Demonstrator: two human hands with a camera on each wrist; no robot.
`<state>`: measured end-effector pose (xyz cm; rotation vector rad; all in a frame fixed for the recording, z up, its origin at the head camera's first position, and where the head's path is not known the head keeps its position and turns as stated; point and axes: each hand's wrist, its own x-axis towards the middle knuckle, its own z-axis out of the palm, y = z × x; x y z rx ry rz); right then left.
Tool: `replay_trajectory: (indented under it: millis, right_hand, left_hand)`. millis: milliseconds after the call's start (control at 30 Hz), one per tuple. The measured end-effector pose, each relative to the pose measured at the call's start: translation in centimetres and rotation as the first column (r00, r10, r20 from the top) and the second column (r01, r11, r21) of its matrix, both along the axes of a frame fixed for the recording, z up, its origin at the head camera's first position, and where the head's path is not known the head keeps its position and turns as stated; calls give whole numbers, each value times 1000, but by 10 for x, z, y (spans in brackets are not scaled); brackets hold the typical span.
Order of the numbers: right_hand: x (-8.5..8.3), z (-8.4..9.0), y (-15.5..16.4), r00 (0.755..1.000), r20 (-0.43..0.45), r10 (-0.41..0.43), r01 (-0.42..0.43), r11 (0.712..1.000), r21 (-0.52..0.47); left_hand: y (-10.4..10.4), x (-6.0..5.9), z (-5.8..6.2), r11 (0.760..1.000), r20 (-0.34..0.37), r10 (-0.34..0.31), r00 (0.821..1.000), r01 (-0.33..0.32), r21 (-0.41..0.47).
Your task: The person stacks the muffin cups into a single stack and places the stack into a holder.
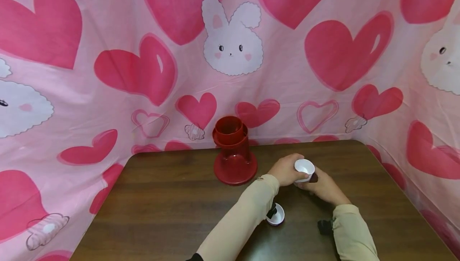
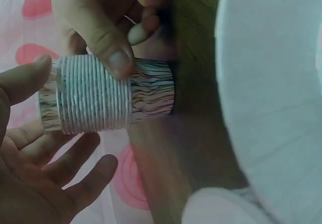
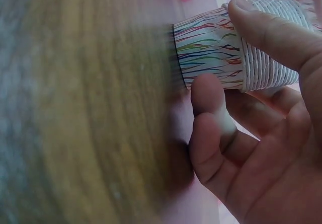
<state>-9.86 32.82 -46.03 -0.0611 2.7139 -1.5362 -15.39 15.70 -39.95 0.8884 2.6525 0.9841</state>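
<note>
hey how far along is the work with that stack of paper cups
One single cup already stands apart on the table. In hand: the stack of paper cups, gripped by left hand and right hand. Left: many rims remain nested.

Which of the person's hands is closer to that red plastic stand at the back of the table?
The left. The left hand is just right of the red stand, holding the stack of paper cups; the right hand grips the cups from their far side.

On the brown wooden tabletop (image 1: 172, 197), my left grip (image 1: 285, 171) and right grip (image 1: 323, 187) meet around the striped stack of paper cups (image 1: 304, 169). The red plastic dispenser (image 1: 233, 153) stands at ten o'clock from them, and the single white paper cup (image 1: 276, 215) sits at seven o'clock.
</note>
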Motion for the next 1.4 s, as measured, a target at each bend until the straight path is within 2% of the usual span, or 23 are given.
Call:
replay_trajectory:
  millis: [300,433,567,633,733,867,967,1033,1233,1400]
  right_hand:
    - [-1,1,-3,1000,9,-14,14,999,-29]
    - [-2,0,-3,1000,8,-15,15,1000,-26]
    - [-1,0,-3,1000,2,-4,4,1000,-15]
    - [0,-1,-3,1000,1,-2,2,1000,-15]
    - [1,0,-4,1000,-2,2,-2,1000,-20]
    - [1,0,-4,1000,7,-2,2,1000,-21]
    - [1,0,-4,1000,21,-11,11,1000,-16]
    - [1,0,-5,1000,26,-10,10,1000,-16]
    - [1,-1,-5,999,30,-16,16,1000,-26]
    - [1,0,-5,999,34,-23,24,999,-26]
  left_hand:
    - [-3,0,-5,995,34,55,998,-52,-87]
    - [-3,2,-4,983,-22,70,997,-72,-169]
    - [-5,7,-1,962,-104,44,994,-70,-262]
    - [-8,9,1,955,-122,19,992,-54,-291]
    - [-17,10,2,957,-100,-15,995,-14,-289]
    - [-39,8,4,972,-40,-121,992,110,-210]
    - [-60,8,5,970,-7,-203,979,200,-141]
    - [-74,9,5,965,12,-232,973,232,-119]
    - [-109,13,1,950,61,-268,962,274,-152]
    - [-125,15,-9,934,72,-272,960,281,-221]
